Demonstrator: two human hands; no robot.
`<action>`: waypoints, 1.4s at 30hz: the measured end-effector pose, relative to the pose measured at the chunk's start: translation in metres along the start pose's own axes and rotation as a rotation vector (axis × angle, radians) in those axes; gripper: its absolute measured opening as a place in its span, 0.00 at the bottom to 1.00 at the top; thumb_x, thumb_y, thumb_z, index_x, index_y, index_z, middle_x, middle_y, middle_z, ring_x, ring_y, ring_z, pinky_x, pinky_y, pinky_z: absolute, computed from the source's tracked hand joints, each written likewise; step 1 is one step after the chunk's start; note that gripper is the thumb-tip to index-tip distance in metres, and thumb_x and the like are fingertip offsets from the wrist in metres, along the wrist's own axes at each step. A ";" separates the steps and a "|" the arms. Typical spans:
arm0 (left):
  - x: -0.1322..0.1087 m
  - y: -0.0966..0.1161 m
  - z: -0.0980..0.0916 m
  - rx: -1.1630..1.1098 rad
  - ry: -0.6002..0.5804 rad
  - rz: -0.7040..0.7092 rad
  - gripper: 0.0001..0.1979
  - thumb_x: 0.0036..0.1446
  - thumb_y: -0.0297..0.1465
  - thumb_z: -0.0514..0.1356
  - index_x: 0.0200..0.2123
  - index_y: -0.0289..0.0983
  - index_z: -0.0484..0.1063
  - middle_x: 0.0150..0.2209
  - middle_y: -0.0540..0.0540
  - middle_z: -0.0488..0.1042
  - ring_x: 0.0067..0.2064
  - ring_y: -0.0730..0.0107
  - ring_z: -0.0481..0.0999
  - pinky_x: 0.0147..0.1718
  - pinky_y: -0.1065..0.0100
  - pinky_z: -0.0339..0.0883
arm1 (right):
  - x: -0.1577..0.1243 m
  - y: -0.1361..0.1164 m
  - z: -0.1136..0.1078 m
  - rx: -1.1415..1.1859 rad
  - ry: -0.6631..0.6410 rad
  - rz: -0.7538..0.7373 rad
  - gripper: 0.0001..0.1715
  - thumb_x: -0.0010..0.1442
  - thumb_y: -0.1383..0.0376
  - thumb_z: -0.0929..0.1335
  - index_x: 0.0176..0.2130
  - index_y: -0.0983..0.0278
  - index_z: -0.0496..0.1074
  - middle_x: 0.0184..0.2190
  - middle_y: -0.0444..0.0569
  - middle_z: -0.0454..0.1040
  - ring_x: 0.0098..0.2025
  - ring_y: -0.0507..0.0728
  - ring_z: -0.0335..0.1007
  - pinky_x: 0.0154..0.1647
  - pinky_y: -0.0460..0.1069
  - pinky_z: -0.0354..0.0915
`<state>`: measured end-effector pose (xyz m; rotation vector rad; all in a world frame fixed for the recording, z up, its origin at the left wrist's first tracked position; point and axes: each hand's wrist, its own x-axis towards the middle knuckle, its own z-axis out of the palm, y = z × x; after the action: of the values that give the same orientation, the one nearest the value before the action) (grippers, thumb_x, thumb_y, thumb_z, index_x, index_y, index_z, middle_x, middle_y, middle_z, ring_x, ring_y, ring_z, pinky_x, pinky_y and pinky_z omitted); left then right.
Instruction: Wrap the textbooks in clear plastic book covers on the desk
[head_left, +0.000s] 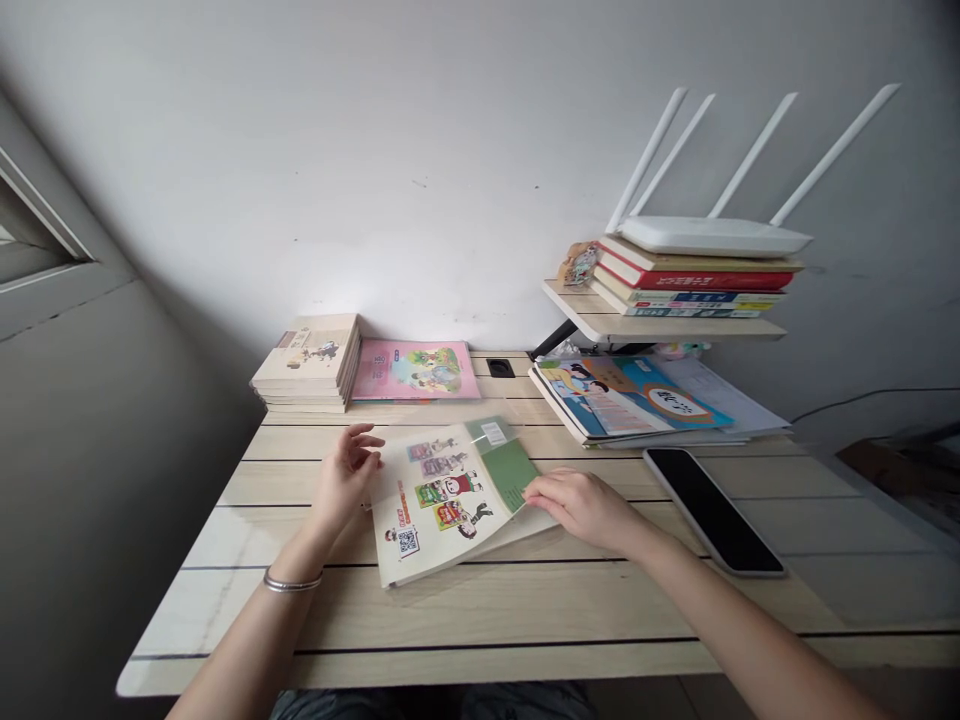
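Note:
A book (442, 500) with a white and green back cover, cartoon pictures and a QR code lies tilted on the wooden desk (480, 635). Clear plastic film shows around its edges. My right hand (574, 505) pinches the cover's right edge, where it is lifted slightly above the pages. At the book's left edge is my left hand (352, 465), its fingers curled and apart, with nothing visibly gripped between them. A metal bangle circles my left wrist.
Stacked books (307, 365) and a pink book (416, 370) sit at the back left. At right are workbooks (637, 400), a black-screened phone (712, 510), and a raised shelf (675, 327) bearing books and a white router (712, 236). A round desk socket (501, 368) lies near the wall.

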<state>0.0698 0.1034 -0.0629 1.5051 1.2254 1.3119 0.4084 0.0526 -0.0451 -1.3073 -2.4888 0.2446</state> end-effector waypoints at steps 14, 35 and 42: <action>-0.064 0.060 0.009 0.758 -0.650 0.420 0.18 0.51 0.31 0.64 0.46 0.39 0.69 0.51 0.40 0.70 0.50 0.57 0.70 0.45 0.57 0.69 | -0.009 0.010 0.005 0.324 -0.069 0.006 0.09 0.58 0.65 0.67 0.28 0.60 0.75 0.37 0.48 0.79 0.44 0.57 0.74 0.46 0.52 0.68; -0.068 0.044 0.007 0.849 -0.673 0.252 0.16 0.49 0.24 0.60 0.43 0.37 0.73 0.54 0.41 0.71 0.52 0.56 0.72 0.50 0.57 0.69 | -0.021 0.016 0.014 0.361 0.041 -0.006 0.09 0.59 0.61 0.67 0.31 0.60 0.77 0.42 0.52 0.78 0.47 0.58 0.73 0.48 0.55 0.68; -0.071 0.050 0.003 0.871 -0.705 0.340 0.13 0.53 0.25 0.58 0.43 0.36 0.72 0.56 0.39 0.69 0.55 0.57 0.71 0.52 0.58 0.69 | -0.019 0.013 0.010 0.331 0.078 0.048 0.13 0.63 0.61 0.63 0.34 0.60 0.75 0.37 0.50 0.79 0.42 0.56 0.75 0.44 0.52 0.70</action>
<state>0.0809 0.0227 -0.0323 2.5799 1.1133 0.2784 0.4245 0.0446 -0.0623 -1.2129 -2.2345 0.5781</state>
